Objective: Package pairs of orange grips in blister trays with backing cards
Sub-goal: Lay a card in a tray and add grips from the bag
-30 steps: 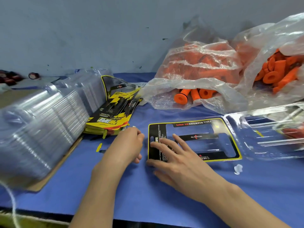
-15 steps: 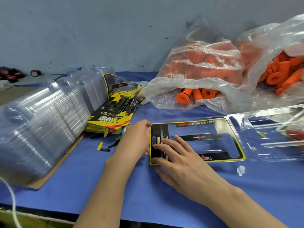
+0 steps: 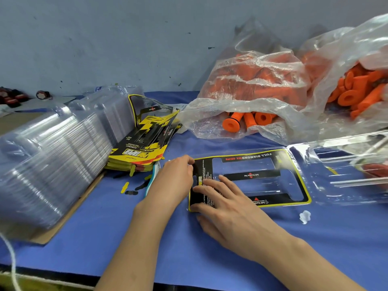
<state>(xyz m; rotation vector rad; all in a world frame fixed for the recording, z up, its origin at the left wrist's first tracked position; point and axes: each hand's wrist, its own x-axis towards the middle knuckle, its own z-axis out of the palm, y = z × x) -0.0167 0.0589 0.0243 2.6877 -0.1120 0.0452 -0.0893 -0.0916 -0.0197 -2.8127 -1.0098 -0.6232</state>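
Note:
A black and yellow backing card (image 3: 249,175) lies in one half of an open clear blister tray (image 3: 344,166) on the blue table. My right hand (image 3: 226,204) presses flat on the card's near left end with straight fingers. My left hand (image 3: 176,177) pinches the card's left edge with curled fingertips. Orange grips (image 3: 243,120) spill from a clear plastic bag (image 3: 252,80) behind the tray. More grips (image 3: 354,91) fill a second bag at the far right.
A pile of backing cards (image 3: 142,148) lies left of my hands. A big stack of clear blister trays (image 3: 48,162) on cardboard fills the left side. Small punched scraps (image 3: 130,190) and a white bit (image 3: 304,216) lie on the blue cloth. A grey wall stands behind.
My left hand has moved right from beside the card pile to the card's left edge and taken hold of it. My right hand has stayed pressed on the card.

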